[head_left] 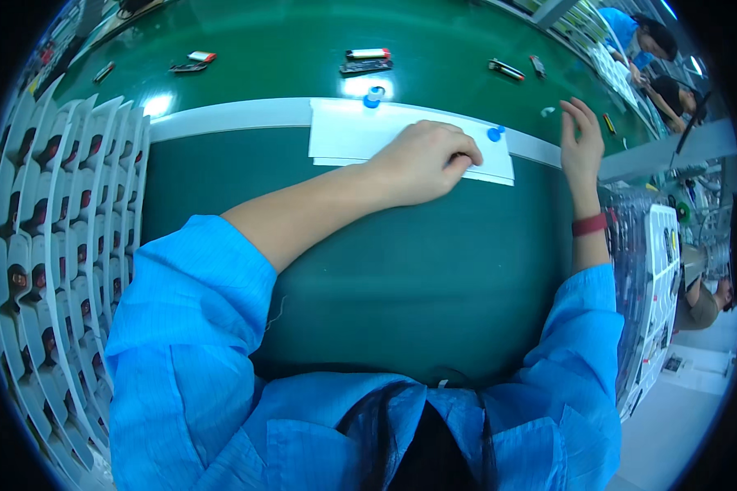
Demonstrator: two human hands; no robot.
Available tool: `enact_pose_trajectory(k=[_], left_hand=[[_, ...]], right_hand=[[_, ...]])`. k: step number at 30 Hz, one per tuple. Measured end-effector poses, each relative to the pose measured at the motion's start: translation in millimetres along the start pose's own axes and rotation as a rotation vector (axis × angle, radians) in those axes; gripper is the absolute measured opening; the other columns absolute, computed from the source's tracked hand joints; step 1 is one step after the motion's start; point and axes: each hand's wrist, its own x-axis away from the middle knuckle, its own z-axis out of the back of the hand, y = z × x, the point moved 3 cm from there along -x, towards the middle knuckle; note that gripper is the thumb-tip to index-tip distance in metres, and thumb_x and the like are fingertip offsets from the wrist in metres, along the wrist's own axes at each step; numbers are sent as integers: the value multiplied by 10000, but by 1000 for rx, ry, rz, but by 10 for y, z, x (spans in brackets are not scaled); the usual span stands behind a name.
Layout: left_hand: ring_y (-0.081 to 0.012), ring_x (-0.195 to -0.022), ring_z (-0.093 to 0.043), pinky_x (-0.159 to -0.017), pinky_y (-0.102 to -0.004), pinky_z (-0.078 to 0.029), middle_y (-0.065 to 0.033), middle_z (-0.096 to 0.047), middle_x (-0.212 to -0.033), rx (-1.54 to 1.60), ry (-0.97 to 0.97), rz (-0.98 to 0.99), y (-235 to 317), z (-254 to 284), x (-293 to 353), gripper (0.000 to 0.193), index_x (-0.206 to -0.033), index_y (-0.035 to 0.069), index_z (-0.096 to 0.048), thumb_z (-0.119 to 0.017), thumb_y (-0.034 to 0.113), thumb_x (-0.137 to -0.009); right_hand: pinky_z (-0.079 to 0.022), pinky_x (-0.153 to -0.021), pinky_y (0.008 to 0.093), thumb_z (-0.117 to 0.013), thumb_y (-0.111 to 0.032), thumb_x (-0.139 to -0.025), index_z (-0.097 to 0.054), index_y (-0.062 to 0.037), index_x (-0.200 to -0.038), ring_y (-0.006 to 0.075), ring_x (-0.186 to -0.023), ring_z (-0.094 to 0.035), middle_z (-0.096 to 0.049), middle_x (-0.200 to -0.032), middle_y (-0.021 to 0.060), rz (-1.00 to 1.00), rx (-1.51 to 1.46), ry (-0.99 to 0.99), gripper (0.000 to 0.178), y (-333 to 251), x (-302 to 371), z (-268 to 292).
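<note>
My left hand (424,161) rests over a white sheet of paper (344,135) on the green work surface. Its fingers are curled in toward the thumb; whatever they hold, if anything, is hidden. Two small blue round pieces (374,97) sit on the sheet, the other blue piece (496,132) lying just beyond my left fingertips. To the right, my right hand (582,147), with a red band at the wrist, is raised with fingers stretched out and nothing visible in it. Beside its fingertips lies a small whitish piece (547,111) on the green belt.
Across the far green belt (287,49) lie small red-and-white cylinders (368,54) with dark parts. White compartment trays (57,245) holding dark reddish pieces stand at left. More trays (655,286) are stacked at right. Other people (659,41) sit at the far right.
</note>
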Motion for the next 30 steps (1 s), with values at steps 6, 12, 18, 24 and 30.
enact_pose_trajectory(k=[6,12,18,24,30], left_hand=[[-266,-790,-593,-729,-344,-471,-109,-621,-858,-209,135,-194,51,162,-109,148,-887,38,-632,-543,71,-774],[-287,-946,-582,-867,-351,-443,-162,-599,-1010,-776,188,355,-848,1136,-313,382,-1004,25,-636,-627,292,-731],[-284,-849,-611,-797,-347,-477,-159,-630,-894,-687,80,418,-940,1025,-352,391,-963,18,-650,-651,287,-680],[-220,-761,-597,-715,-308,-477,-98,-624,-829,-527,77,394,-731,864,-486,252,-958,30,-597,-607,103,-716],[-211,-686,-583,-652,-313,-479,-98,-599,-780,-370,152,-159,196,558,-461,254,-963,55,-585,-555,-9,-718]], right_hand=[[-441,-632,214,-569,-107,-841,-630,-26,-934,92,-747,-556,-611,-841,49,-223,-188,-26,137,-122,299,-161],[-429,-563,203,-582,-115,-837,-628,-25,-938,61,-676,-532,-610,-764,24,-262,-372,-24,143,-87,322,-236],[-441,-595,219,-568,-100,-825,-630,-35,-942,90,-668,-550,-614,-763,40,-346,-289,-48,148,73,322,-223],[-456,-632,245,-523,-44,-799,-602,-55,-1026,142,-704,-586,-604,-959,80,-517,-195,141,241,555,274,-282],[-462,-635,216,-559,-53,-812,-632,-35,-912,83,-759,-577,-635,-853,30,-331,-545,-1,125,-114,390,-225]])
